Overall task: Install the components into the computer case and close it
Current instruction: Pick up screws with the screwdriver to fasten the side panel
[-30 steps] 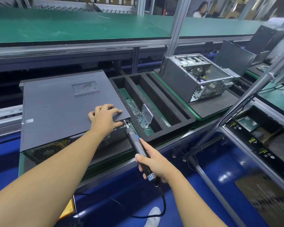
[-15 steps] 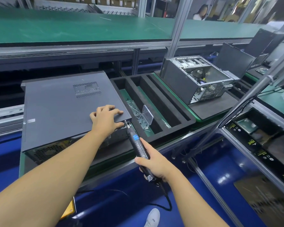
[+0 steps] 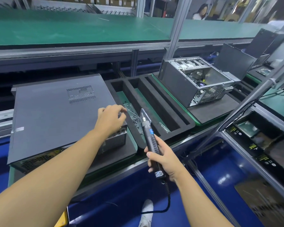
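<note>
Ribbed screwdriver (image 3: 150,142) lifted off matte case (image 3: 56,115); right hand (image 3: 166,161) grips.

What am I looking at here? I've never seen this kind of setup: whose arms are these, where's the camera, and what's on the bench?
No robot here: these are a person's bare arms, filmed by one wide-angle camera worn on their head, looking down at an assembly line. The left hand, fingers curled, is at the near corner of a closed grey computer case; whether it holds anything is unclear. The right hand grips a corded electric screwdriver, tip toward a black foam tray. Further right stands an open computer case.
</note>
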